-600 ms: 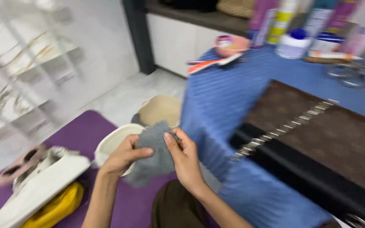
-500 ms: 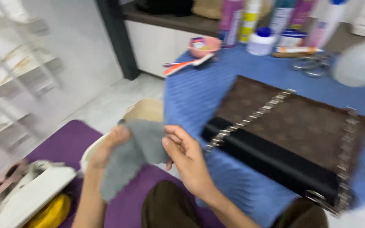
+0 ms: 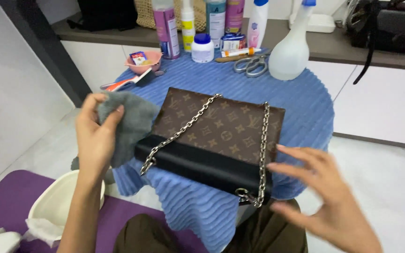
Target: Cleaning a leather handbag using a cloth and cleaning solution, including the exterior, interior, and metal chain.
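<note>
With the brown-and-black chain-strap handbag (image 3: 216, 140) lying flat on the blue ribbed cloth (image 3: 301, 103), the left hand (image 3: 94, 140) clutched a grey cloth (image 3: 130, 122) while the right hand (image 3: 324, 197) hovered open-fingered beside it; steadying the bag before wiping seemed wise.

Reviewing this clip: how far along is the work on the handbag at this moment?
Set up: the brown-and-black handbag lies flat on the blue cloth, its chain draped over it, with bottles and scissors behind. In hand: the left hand grips a grey cloth at the bag's left edge; the right hand hovers open, fingers near the bag's right corner. Wiping looks barely begun.
</note>
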